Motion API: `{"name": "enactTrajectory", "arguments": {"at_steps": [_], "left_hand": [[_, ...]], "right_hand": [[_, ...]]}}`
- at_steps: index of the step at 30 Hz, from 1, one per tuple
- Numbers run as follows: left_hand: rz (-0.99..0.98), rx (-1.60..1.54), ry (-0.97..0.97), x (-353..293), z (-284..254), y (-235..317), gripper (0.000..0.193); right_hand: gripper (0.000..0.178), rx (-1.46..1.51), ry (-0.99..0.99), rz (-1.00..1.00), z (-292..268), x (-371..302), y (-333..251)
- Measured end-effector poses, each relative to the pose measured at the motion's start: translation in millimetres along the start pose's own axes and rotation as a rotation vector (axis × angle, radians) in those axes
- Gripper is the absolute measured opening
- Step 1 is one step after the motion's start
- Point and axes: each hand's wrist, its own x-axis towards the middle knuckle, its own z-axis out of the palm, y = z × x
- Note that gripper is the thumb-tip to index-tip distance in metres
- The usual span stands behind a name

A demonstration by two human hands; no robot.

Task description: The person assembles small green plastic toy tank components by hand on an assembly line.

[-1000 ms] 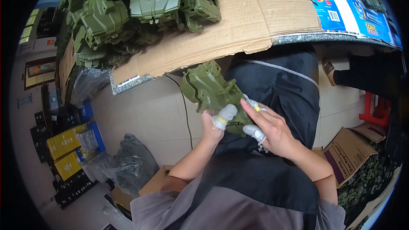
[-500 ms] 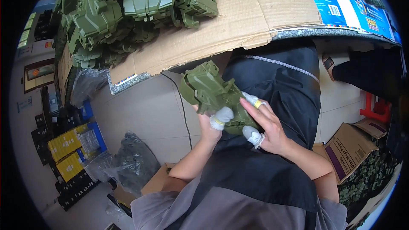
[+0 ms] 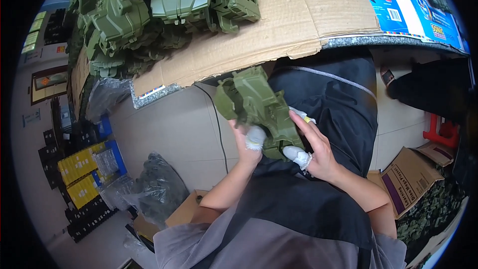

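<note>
Above my lap I hold an olive-green plastic toy shell [image 3: 260,100], tilted with its top end leaning to the left, close to the table's front edge. My left hand [image 3: 244,144] grips its lower left side, the white-wrapped thumb lying against it and the other fingers hidden behind. Around the lower right side closes my right hand [image 3: 321,157], its wrapped thumb on the near face and its fingers along the side. White wrappings cover several fingertips. A curved green section [image 3: 225,99] sticks out at the shell's left; whether it is a separate piece I cannot tell.
A heap of similar green shells [image 3: 117,17] lies at the table's left on a cardboard sheet [image 3: 284,12]. Printed blue card [image 3: 393,7] covers the right end. Beside me are a grey plastic bag [image 3: 157,184], an open carton [image 3: 411,182] and small green parts [image 3: 423,224].
The shell has turned slightly more upright and shifted a little to the right between my hands. My left thumb has moved, slightly blurred, and both hands keep their hold.
</note>
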Motion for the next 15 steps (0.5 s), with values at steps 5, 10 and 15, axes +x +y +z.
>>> {"name": "enactTrajectory", "arguments": {"at_steps": [5, 10, 15], "left_hand": [[-0.003, 0.124, 0.08, -4.9, -13.5, -13.7, 0.07], [-0.087, 0.119, 0.011, -2.4, -20.5, -7.4, 0.058], [0.011, -0.07, 0.013, -12.1, 4.8, 16.5, 0.064]], "right_hand": [[0.065, -0.022, 0.042, -0.039, 1.1, -2.2, -0.1], [0.067, -0.198, 0.018, -0.119, 2.1, -1.5, -2.5], [0.071, -0.296, -0.017, -0.141, 4.9, -3.8, -5.7]]}}
